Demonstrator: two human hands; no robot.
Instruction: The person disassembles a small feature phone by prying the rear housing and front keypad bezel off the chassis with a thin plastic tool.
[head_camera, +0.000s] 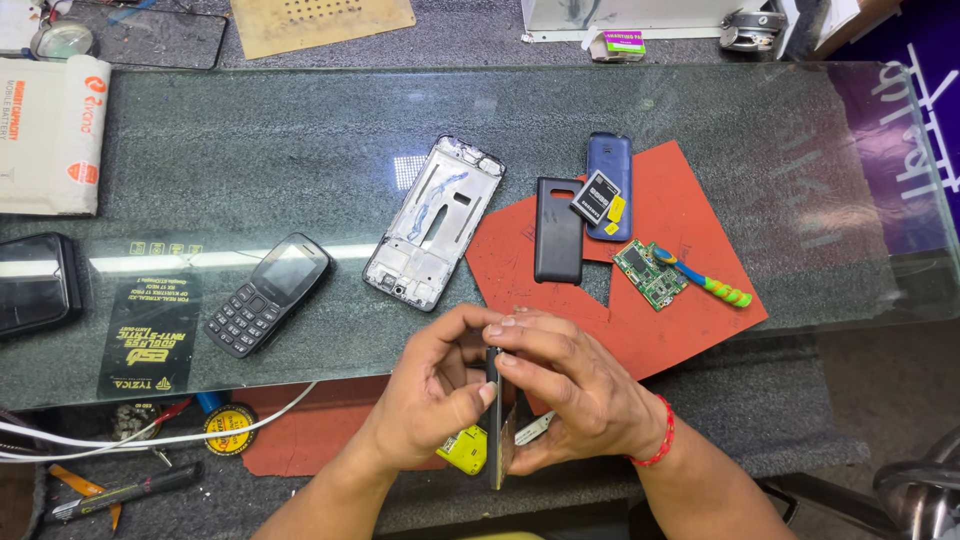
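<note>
My left hand (430, 390) and my right hand (575, 390) meet at the near edge of the glass counter (250, 150). Together they pinch a thin dark phone part (495, 420), held on edge and seen side-on. Just beyond my fingers lies a red mat (690, 200) with a black back cover (558, 230), a blue phone cover (610, 165), a small battery (595, 197), a green circuit board (649, 273) and a brush-like tool with a blue and green handle (705, 283).
A silver phone frame (432, 222) and a black keypad phone (268, 294) lie left of the mat. A dark phone (35, 285) and a white box (50, 135) sit at the far left. Under the glass are white cables (150, 435), tools and a yellow object (465, 450).
</note>
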